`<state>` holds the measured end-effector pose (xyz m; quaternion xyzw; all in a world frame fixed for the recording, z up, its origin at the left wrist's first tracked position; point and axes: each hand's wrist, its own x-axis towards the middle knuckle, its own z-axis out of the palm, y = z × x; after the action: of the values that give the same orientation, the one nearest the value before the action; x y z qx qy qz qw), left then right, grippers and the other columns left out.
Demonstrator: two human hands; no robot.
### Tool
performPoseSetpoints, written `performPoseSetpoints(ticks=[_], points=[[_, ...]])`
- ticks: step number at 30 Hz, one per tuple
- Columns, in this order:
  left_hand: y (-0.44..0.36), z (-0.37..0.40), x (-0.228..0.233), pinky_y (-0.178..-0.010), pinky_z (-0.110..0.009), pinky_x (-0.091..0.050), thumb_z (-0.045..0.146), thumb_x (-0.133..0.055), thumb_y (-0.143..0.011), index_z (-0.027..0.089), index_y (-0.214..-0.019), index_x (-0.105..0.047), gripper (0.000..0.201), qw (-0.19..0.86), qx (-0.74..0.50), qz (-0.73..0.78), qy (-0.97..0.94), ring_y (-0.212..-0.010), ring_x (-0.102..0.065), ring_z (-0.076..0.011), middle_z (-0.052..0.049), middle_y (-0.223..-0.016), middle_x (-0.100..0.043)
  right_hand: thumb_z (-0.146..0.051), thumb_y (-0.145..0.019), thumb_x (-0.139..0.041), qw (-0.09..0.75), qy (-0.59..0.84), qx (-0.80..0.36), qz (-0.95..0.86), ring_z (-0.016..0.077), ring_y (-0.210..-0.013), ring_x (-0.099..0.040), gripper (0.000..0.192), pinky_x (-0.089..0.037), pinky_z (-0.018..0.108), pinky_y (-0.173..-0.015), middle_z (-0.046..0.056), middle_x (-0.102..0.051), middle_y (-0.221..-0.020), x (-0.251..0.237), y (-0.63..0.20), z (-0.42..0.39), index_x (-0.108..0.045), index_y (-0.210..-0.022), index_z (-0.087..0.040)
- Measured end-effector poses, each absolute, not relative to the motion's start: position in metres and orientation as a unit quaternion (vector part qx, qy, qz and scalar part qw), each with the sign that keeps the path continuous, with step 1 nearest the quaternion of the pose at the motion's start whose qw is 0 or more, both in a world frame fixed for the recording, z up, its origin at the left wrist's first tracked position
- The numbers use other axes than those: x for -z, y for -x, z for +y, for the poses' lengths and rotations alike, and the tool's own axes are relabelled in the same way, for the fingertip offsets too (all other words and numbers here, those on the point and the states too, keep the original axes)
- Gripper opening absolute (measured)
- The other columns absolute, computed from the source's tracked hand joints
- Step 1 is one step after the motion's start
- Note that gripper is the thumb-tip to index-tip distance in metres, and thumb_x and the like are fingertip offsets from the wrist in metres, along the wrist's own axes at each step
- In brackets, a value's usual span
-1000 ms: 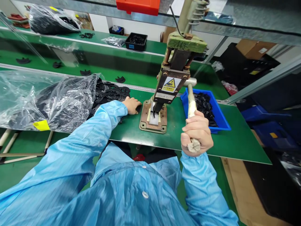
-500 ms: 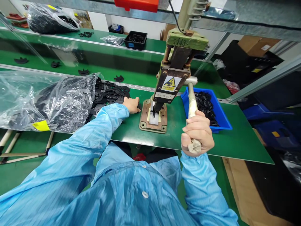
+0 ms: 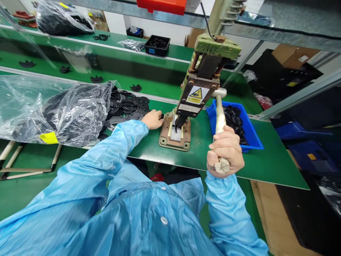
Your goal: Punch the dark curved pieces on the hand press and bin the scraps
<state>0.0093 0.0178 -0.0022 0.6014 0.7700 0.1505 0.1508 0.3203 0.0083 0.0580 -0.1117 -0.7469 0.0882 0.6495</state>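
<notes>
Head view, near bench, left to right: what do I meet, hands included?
Clear plastic bag, black parts pile, left hand, press base, right hand. Blue bin left out: overlaps right hand.

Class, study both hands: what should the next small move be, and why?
Probably ease the left hand over the press base: it holds a small black piece close beside that base, while the right hand grips the lever.

red bin [image 3: 162,5] | metal shelf [image 3: 295,32] overhead | cardboard box [image 3: 291,56], upper right
</notes>
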Motion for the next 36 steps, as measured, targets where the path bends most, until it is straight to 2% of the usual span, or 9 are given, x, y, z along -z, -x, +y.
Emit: performPoseSetpoints(ticks=[2,5,9,11,13,18,21,27,36], points=[[-0.01,0.014,-0.006,-0.094,-0.037,-0.057,0.031,-0.07,-0.096,0.021,-0.087,-0.057,0.018,0.191,-0.226,0.764,-0.573,-0.109,-0.074,-0.0303,-0.014,-0.1,-0.075,-0.036,-0.085,-0.073,0.651,0.109,-0.086,-0.746,0.0188,-0.084,-0.07,0.025,-0.06,0.059,-0.108,-0.004,-0.064,-0.069,-0.058,-0.32,0.008,-0.058,-0.068,-0.026],[-0.015,0.009,-0.014,-0.07,-0.028,-0.057,0.022,-0.071,-0.095,0.022,-0.081,-0.046,0.029,0.365,-0.344,0.722,-0.476,-0.08,-0.074,-0.0192,-0.007,-0.084,-0.074,-0.035,-0.085,-0.072,0.661,0.107,-0.084,-0.738,0.0188,-0.082,-0.069,0.025,-0.059,0.059,-0.107,-0.004,-0.063,-0.068,-0.059,-0.318,0.008,-0.056,-0.068,-0.026],[-0.024,0.002,-0.013,-0.049,-0.022,-0.039,0.025,-0.088,-0.085,0.022,-0.073,-0.042,0.047,0.45,-0.423,0.667,-0.417,-0.049,-0.052,-0.0084,0.004,-0.06,-0.059,-0.036,-0.087,-0.071,0.658,0.12,-0.087,-0.738,0.0185,-0.082,-0.069,0.026,-0.059,0.06,-0.106,-0.004,-0.063,-0.069,-0.06,-0.317,0.006,-0.056,-0.068,-0.025],[-0.027,0.001,-0.011,-0.051,-0.021,-0.04,0.031,-0.095,-0.079,0.021,-0.072,-0.046,0.05,0.465,-0.449,0.647,-0.405,-0.049,-0.051,-0.0081,0.005,-0.057,-0.055,-0.036,-0.087,-0.071,0.655,0.118,-0.089,-0.741,0.0187,-0.084,-0.069,0.026,-0.058,0.06,-0.106,-0.005,-0.063,-0.069,-0.06,-0.318,0.005,-0.057,-0.069,-0.025],[-0.028,0.002,-0.01,-0.058,-0.022,-0.047,0.033,-0.094,-0.081,0.018,-0.074,-0.054,0.043,0.495,-0.472,0.622,-0.382,-0.056,-0.058,-0.0094,0.002,-0.063,-0.062,-0.036,-0.087,-0.072,0.653,0.114,-0.09,-0.743,0.0187,-0.084,-0.069,0.025,-0.058,0.06,-0.107,-0.004,-0.063,-0.069,-0.06,-0.318,0.005,-0.058,-0.069,-0.026],[-0.031,0.007,-0.004,-0.062,-0.023,-0.053,0.015,-0.091,-0.081,0.015,-0.091,-0.062,0.031,0.506,-0.502,0.619,-0.33,-0.06,-0.066,-0.0107,0.001,-0.072,-0.07,-0.036,-0.088,-0.072,0.655,0.111,-0.091,-0.742,0.0187,-0.084,-0.069,0.026,-0.058,0.059,-0.107,-0.004,-0.063,-0.068,-0.06,-0.319,0.006,-0.058,-0.069,-0.025],[-0.035,0.008,-0.001,-0.06,-0.022,-0.054,0.019,-0.091,-0.083,0.013,-0.092,-0.067,0.027,0.53,-0.484,0.602,-0.351,-0.062,-0.068,-0.0115,-0.002,-0.075,-0.073,-0.036,-0.087,-0.073,0.655,0.108,-0.091,-0.743,0.019,-0.084,-0.069,0.026,-0.058,0.059,-0.106,-0.004,-0.063,-0.067,-0.06,-0.319,0.006,-0.058,-0.069,-0.025],[-0.041,0.012,0.001,-0.057,-0.02,-0.057,0.02,-0.088,-0.087,0.012,-0.078,-0.064,0.027,0.513,-0.469,0.611,-0.38,-0.059,-0.065,-0.0089,0.001,-0.069,-0.067,-0.038,-0.088,-0.072,0.656,0.108,-0.087,-0.742,0.0189,-0.083,-0.069,0.027,-0.058,0.06,-0.107,-0.004,-0.063,-0.067,-0.059,-0.319,0.007,-0.058,-0.068,-0.026],[-0.036,0.016,0.002,-0.056,-0.02,-0.058,0.016,-0.09,-0.084,0.014,-0.081,-0.063,0.028,0.525,-0.474,0.605,-0.367,-0.056,-0.064,-0.0084,0.002,-0.067,-0.066,-0.037,-0.089,-0.073,0.656,0.104,-0.085,-0.743,0.0185,-0.084,-0.07,0.026,-0.058,0.06,-0.106,-0.004,-0.063,-0.067,-0.058,-0.32,0.008,-0.059,-0.07,-0.025]])
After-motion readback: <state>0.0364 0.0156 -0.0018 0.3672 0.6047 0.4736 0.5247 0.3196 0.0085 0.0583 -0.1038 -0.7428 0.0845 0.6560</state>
